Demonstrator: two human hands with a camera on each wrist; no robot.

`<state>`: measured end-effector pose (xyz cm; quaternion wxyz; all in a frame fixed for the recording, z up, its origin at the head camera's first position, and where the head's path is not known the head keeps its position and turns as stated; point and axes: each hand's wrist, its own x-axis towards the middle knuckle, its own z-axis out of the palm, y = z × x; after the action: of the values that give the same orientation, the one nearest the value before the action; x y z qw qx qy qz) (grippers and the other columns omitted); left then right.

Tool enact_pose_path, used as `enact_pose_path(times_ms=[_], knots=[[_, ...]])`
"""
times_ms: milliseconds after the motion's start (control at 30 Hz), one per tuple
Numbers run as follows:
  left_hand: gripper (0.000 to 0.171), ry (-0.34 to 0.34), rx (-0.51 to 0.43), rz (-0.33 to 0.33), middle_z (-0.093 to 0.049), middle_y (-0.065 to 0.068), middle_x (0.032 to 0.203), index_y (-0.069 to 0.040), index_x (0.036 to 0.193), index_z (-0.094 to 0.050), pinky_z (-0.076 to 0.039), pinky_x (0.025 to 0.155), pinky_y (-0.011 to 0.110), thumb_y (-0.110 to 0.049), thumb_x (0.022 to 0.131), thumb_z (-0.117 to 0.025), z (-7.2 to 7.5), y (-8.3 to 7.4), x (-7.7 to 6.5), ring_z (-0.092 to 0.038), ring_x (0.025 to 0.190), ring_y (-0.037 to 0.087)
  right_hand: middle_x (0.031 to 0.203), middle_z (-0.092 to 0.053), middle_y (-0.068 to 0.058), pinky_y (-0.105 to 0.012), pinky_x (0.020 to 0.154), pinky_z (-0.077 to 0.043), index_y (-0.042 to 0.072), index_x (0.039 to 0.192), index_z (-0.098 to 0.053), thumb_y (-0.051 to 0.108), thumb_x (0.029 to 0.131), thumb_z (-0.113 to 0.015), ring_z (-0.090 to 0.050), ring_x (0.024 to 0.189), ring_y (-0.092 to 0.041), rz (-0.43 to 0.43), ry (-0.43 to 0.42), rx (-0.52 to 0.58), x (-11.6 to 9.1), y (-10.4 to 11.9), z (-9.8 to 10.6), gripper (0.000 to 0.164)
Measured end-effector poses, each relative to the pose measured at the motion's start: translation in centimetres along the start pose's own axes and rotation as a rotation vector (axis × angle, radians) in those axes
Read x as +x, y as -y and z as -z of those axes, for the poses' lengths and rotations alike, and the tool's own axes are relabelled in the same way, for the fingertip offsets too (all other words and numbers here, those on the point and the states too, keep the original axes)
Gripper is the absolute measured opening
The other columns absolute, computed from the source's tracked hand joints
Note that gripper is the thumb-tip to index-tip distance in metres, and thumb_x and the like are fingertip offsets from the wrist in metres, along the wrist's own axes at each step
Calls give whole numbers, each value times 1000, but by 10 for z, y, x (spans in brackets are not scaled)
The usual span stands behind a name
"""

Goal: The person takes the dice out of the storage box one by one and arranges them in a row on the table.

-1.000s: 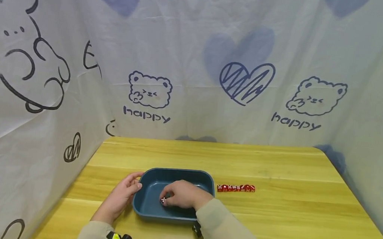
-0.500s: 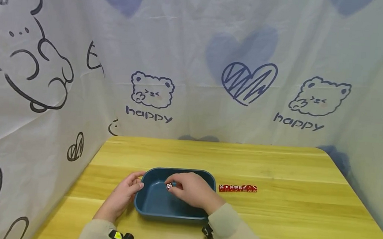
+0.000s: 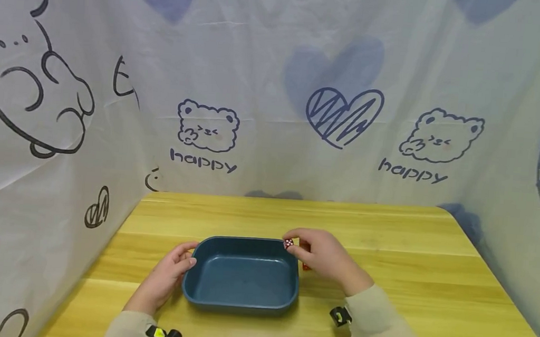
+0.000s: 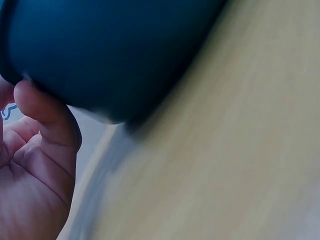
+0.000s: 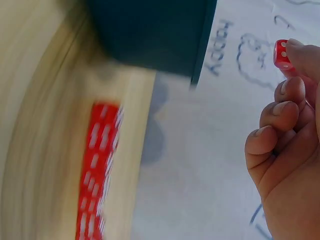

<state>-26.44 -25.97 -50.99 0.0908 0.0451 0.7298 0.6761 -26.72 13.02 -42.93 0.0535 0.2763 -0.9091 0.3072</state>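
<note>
My right hand (image 3: 324, 255) pinches a red die (image 3: 288, 243) with white dots between thumb and index finger, raised over the right rim of a dark blue rectangular basin (image 3: 240, 309). In the right wrist view the same die (image 5: 281, 54) shows at the thumb tip, the other fingers curled below it. At the basin's left end, my left hand (image 3: 163, 279) holds the rim, its thumb at the edge. A straight row of red dice (image 5: 97, 170) lies on the table right of the basin; in the head view my right hand hides nearly all of it.
The wooden table (image 3: 408, 285) reaches back to a white cloth (image 3: 271, 158) printed with hearts and bears. Cloth also hangs along the left and right sides. Black wrist cameras (image 3: 340, 316) sit at both sleeves.
My right hand has lifted the die up from inside the basin and carried it rightward to the right rim, now covering the dice row. The left hand stays at the basin's left end.
</note>
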Motion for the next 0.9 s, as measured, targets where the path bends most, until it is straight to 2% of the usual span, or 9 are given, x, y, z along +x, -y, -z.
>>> enact_pose_path(times_ms=[167, 333, 400, 533, 767, 900], knots=[[51, 3, -3, -2, -52, 13, 102, -1, 149, -38, -48, 63, 25, -9, 102, -56, 3, 1, -1, -54, 78, 17, 67, -50, 10, -29, 57, -43, 22, 121, -71, 24, 98, -69, -45, 58, -8, -53, -27, -3, -18, -30, 15, 23], [51, 8, -14, -8, -53, 13, 102, -1, 149, -38, -51, 68, 26, -9, 102, -57, 3, 2, -2, -56, 82, 18, 67, -50, 6, -29, 55, -41, 17, 124, -70, 21, 99, -67, -45, 56, -11, -157, -43, 7, -42, -71, 34, 25], [51, 4, -11, -8, -52, 12, 101, -1, 149, -38, -51, 69, 26, -9, 102, -57, 3, 1, -2, -55, 82, 18, 68, -51, 4, -30, 55, -41, 16, 125, -69, 20, 99, -66, -45, 58, -13, -207, -44, -3, -50, -85, 41, 26], [50, -8, -14, -16, -52, 15, 103, 0, 149, -39, -52, 71, 27, -8, 102, -56, 3, -1, -2, -56, 84, 19, 73, -52, 2, -32, 58, -40, 12, 127, -68, 21, 100, -65, -46, 64, -16, -254, -24, -41, -62, -108, 51, 28], [49, 3, -34, -5, -55, 20, 109, -1, 148, -40, -54, 72, 28, -8, 103, -56, 1, -2, -1, -59, 86, 22, 76, -53, 1, -33, 58, -42, 12, 123, -70, 17, 99, -64, -47, 66, -17, -312, 55, -45, -74, -132, 50, 26], [47, -13, -44, 2, -55, 19, 108, -1, 148, -42, -54, 72, 28, -6, 102, -55, 2, 0, -1, -59, 86, 21, 82, -57, 3, -35, 64, -43, 14, 122, -71, 20, 98, -66, -49, 72, -16, -314, 101, -37, -76, -138, 44, 25]])
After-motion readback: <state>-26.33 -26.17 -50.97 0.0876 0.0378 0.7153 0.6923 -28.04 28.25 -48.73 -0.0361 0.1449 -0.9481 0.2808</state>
